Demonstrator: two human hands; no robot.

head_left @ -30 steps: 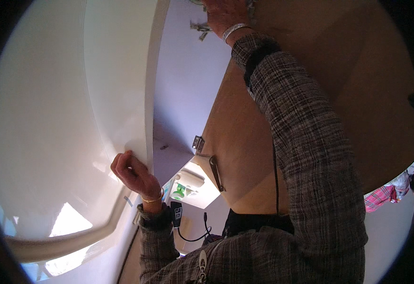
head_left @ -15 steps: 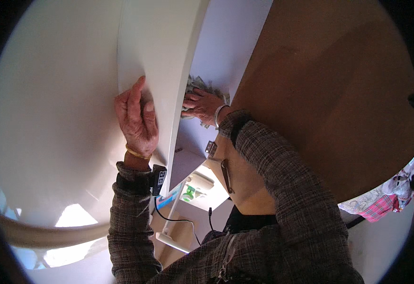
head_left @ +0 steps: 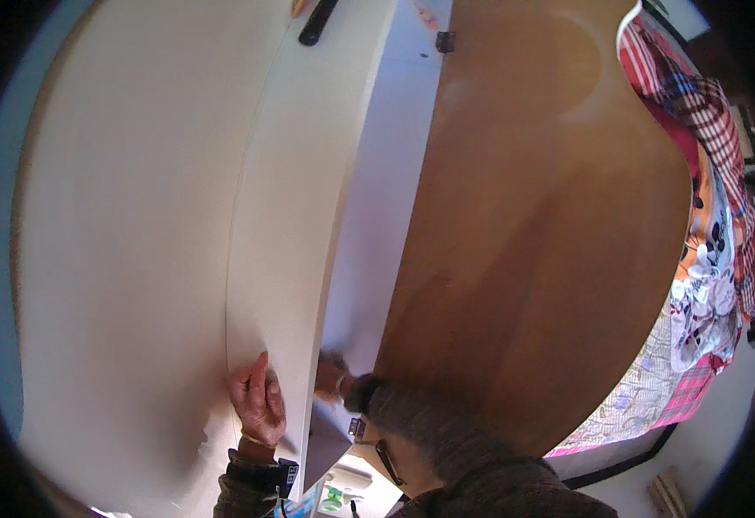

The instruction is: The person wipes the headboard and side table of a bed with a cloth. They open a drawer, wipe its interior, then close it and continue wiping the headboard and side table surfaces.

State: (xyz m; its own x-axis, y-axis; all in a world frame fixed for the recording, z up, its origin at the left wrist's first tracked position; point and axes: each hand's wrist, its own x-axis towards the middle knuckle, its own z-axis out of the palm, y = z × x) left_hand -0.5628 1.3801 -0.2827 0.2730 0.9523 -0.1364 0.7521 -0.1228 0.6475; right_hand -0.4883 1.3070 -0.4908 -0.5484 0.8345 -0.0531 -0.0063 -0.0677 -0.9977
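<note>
Firstly, left hand (head_left: 258, 404), half-curled with index finger extended and seemingly unladen, lies over a smooth cream panel (head_left: 153, 216); right hand (head_left: 329, 382), blurred, its grip impossible to tell, meets a greyish, soft-looking wad (head_left: 333, 356) inside a long, straight-walled pale recess (head_left: 377, 190). Handling there appears unfinished, the share done or left indeterminable. Outward stand a matte brown board (head_left: 524, 216), small dark metal hinge (head_left: 446, 41) and printed, plaid fabrics (head_left: 713, 276).

Patterned fabrics (head_left: 704, 276) at far right, black handle (head_left: 317, 22) near the top.
</note>
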